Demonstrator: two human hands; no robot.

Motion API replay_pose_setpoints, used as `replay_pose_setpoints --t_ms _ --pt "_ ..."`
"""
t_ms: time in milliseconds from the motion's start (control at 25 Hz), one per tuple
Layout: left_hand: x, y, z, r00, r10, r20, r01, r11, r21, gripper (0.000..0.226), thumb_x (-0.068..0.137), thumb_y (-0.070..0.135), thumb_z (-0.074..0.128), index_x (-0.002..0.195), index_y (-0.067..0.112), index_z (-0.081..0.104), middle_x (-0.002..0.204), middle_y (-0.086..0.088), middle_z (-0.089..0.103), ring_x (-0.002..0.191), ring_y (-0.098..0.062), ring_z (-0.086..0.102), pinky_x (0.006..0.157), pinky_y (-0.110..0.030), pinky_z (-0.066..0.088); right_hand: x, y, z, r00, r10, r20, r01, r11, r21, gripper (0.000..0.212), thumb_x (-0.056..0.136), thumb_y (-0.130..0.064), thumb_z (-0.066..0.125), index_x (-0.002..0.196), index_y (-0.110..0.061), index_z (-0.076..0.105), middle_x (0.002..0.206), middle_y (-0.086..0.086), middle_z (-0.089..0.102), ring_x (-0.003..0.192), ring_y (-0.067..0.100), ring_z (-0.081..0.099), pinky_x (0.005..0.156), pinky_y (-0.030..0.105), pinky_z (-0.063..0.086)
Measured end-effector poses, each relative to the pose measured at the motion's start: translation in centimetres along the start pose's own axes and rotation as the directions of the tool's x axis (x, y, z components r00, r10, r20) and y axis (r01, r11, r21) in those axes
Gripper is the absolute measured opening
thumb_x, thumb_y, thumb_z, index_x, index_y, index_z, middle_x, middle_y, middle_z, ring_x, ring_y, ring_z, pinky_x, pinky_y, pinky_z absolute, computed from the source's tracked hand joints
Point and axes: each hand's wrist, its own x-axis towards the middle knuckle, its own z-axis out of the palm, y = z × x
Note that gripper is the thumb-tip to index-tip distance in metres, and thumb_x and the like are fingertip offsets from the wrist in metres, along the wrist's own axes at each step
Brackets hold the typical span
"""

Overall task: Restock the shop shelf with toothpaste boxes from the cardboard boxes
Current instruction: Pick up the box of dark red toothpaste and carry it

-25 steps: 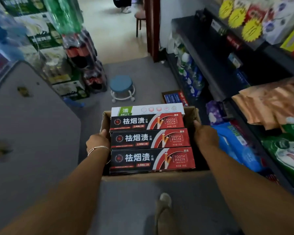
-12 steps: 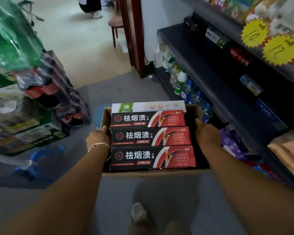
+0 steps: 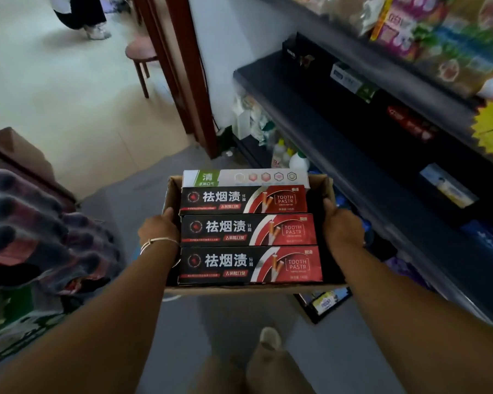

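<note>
- The open cardboard box [image 3: 322,184] is carried in front of the body, above the grey floor, with the left hand [image 3: 157,229] gripping its left wall and the right hand [image 3: 342,226] gripping its right wall.
- Each thumb lies over the top edge of its wall; the other fingers are hidden behind the cardboard, so I cannot tell whether they are spread or pressed together.
- Inside, 3 red-and-black toothpaste boxes [image 3: 249,231] lie flat side by side, with 1 white-and-green toothpaste box [image 3: 245,178] at the far end, all touching.
- The dark shop shelf [image 3: 310,109] runs along the right side, and its middle tier looks mostly bare.
- Judged step: bringing the load to the shelf. Keep the box level so the loose top layer does not slide.
- Turning square to the shelf first should help, since a stool [image 3: 141,54] and stacked bottled drinks [image 3: 34,228] crowd the aisle.
- Resting the carton on the bare tier would likely free 1 hand for placing.
</note>
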Motion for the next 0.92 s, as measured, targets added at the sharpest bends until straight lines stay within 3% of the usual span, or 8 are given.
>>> replay_pose_setpoints --t_ms 160,320,520,680,800,920 --pt "8.4 4.6 -0.9 0.992 0.099 0.082 -0.105 0.992 0.073 0.047 0.100 0.029 0.032 0.115 -0.008 0.057 0.115 -0.032 0.056 0.110 -0.043 0.052 0.090 -0.042 0.041 4.2 -5.9 2.1 0.997 0.072 -0.017 -0.072 0.997 -0.009 0.060 0.099 -0.048 0.027 0.119 0.000 0.058 0.121 0.024 0.059 0.112 0.035 0.057 0.089 0.039 0.045" --pt "15.6 10.3 -1.3 0.993 0.101 0.066 -0.098 0.994 -0.054 0.045 0.099 0.027 0.037 0.120 -0.008 0.056 0.125 -0.028 0.054 0.119 -0.040 0.050 0.099 -0.040 0.039 7.9 -10.1 4.2 0.977 0.203 -0.058 -0.198 0.976 0.093 0.062 0.098 -0.051 0.030 0.115 0.000 0.060 0.119 0.024 0.059 0.111 0.036 0.057 0.088 0.040 0.045" --pt "21.5 16.8 -0.4 0.962 0.222 0.161 -0.220 0.975 -0.028 0.050 0.097 0.035 0.041 0.098 -0.010 0.063 0.104 -0.034 0.060 0.100 -0.043 0.057 0.086 -0.044 0.043 11.9 -13.2 5.1 0.926 0.370 -0.071 -0.359 0.924 0.136 0.065 0.097 -0.053 0.028 0.115 0.002 0.059 0.118 0.025 0.060 0.109 0.037 0.058 0.088 0.041 0.045" --pt "25.4 21.4 1.6 0.942 0.265 0.206 -0.266 0.964 -0.023 0.048 0.098 0.032 0.039 0.104 -0.011 0.062 0.110 -0.032 0.059 0.104 -0.041 0.055 0.083 -0.039 0.039 15.9 -14.6 6.3 0.890 0.445 -0.098 -0.418 0.882 0.216 0.059 0.098 -0.051 0.032 0.115 -0.002 0.060 0.117 0.024 0.060 0.109 0.036 0.059 0.087 0.040 0.044" --pt "27.3 24.0 2.0 0.919 0.309 0.245 -0.326 0.945 0.028 0.046 0.099 0.030 0.038 0.110 -0.008 0.061 0.112 -0.031 0.059 0.107 -0.040 0.055 0.086 -0.039 0.040 17.3 -15.5 7.2 0.886 0.456 -0.084 -0.440 0.884 0.160 0.054 0.100 -0.046 0.027 0.124 -0.006 0.054 0.121 0.023 0.057 0.110 0.038 0.057 0.081 0.039 0.043" --pt "30.6 26.2 3.3 0.865 0.390 0.317 -0.444 0.888 0.121 0.041 0.099 0.026 0.037 0.117 -0.005 0.058 0.118 -0.033 0.057 0.111 -0.042 0.053 0.094 -0.042 0.039 18.6 -16.4 8.7 0.835 0.541 -0.105 -0.500 0.823 0.269 0.058 0.099 -0.047 0.030 0.121 0.001 0.053 0.119 0.028 0.057 0.111 0.041 0.055 0.087 0.042 0.043"
